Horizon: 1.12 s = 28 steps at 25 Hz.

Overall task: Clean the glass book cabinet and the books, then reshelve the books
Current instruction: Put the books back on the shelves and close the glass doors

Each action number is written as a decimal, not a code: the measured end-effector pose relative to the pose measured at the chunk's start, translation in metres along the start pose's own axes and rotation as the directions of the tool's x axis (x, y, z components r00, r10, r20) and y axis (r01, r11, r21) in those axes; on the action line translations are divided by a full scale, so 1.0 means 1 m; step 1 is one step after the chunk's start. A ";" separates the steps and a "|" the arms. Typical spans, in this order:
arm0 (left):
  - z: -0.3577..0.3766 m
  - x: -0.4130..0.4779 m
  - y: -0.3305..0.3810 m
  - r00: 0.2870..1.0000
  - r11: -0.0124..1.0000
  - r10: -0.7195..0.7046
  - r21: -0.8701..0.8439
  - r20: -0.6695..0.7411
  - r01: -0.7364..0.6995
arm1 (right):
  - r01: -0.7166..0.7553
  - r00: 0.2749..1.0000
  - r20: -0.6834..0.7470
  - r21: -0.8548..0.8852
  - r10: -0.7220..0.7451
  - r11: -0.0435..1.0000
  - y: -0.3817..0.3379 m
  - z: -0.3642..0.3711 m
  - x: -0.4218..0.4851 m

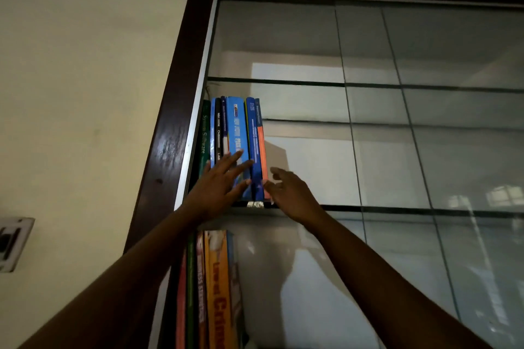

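Observation:
I look up at the glass book cabinet [175,110] with its dark wooden frame. Several books, mostly blue [236,127], stand upright at the left end of a glass shelf [397,209]. My left hand [218,184] lies flat with straight fingers against their spines. My right hand [289,193] reaches beside the rightmost blue-and-orange book [262,144], its fingers loosely spread and its thumb near the book's lower edge. It holds nothing that I can see. More books, one orange [219,286], stand on the shelf below.
The sliding glass panes [425,136] to the right show reflections and bare shelves behind them. The top shelf [283,81] holds nothing visible. A wall switch plate [12,244] sits on the cream wall at the left.

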State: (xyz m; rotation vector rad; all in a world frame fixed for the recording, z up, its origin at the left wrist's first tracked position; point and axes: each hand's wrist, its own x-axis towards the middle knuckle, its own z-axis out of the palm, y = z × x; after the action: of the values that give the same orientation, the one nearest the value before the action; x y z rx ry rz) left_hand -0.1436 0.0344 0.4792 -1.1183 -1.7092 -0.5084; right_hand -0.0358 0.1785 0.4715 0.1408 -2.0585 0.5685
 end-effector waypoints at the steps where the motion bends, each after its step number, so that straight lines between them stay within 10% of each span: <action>1: -0.009 -0.023 0.006 0.999 0.999 0.010 -0.043 -0.048 -0.013 | -0.017 0.999 -0.031 0.056 0.019 0.998 -0.004 -0.004 -0.019; 4: -0.028 -0.122 0.016 0.993 0.995 -0.038 -0.092 -0.109 0.028 | -0.090 0.994 0.078 0.282 0.071 0.955 -0.016 -0.003 -0.099; 10: -0.062 -0.357 0.047 0.851 0.851 -0.486 -0.114 0.199 0.513 | -0.309 0.852 0.517 0.379 0.077 0.872 -0.015 0.066 -0.243; 23: -0.269 -0.717 0.059 0.093 0.091 -0.995 0.075 -0.025 0.993 | -0.673 0.265 0.959 0.260 -0.103 0.693 -0.166 0.352 -0.412; 28: -0.312 -0.790 -0.008 -0.073 -0.074 -0.996 0.004 -0.054 0.997 | -0.935 0.023 1.000 0.019 0.008 0.355 -0.261 0.476 -0.441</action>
State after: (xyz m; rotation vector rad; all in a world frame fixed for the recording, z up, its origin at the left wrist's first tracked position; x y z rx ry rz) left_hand 0.0734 -0.5549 -0.0936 0.6038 -2.2688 -1.3900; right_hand -0.0901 -0.3216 -0.0139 0.0988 -2.8033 2.5433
